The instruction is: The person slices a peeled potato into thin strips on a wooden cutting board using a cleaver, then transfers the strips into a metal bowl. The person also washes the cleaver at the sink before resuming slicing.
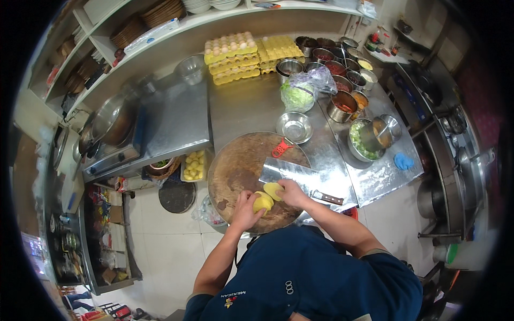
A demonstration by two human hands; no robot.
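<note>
My left hand [245,210] grips a stack of peeled potato slices [263,202] over the near part of a round wooden chopping block [233,172]. Between the fingers of my right hand [293,193] is another pale yellow potato slice [273,191], close beside that stack. Just beyond my right hand a cleaver [287,171] lies flat, its blade partly on the block and its wooden handle [332,198] pointing right over the steel table. Farther back on the block rests a red peeler [282,148].
A steel bowl [294,127] stands behind the block. Cabbage in plastic [298,96], egg trays [233,60] and several metal pots [342,106] fill the back. At right are a pot of chopped greens [357,138] and a blue cloth [403,161]. A tub of peeled potatoes [194,166] sits at left.
</note>
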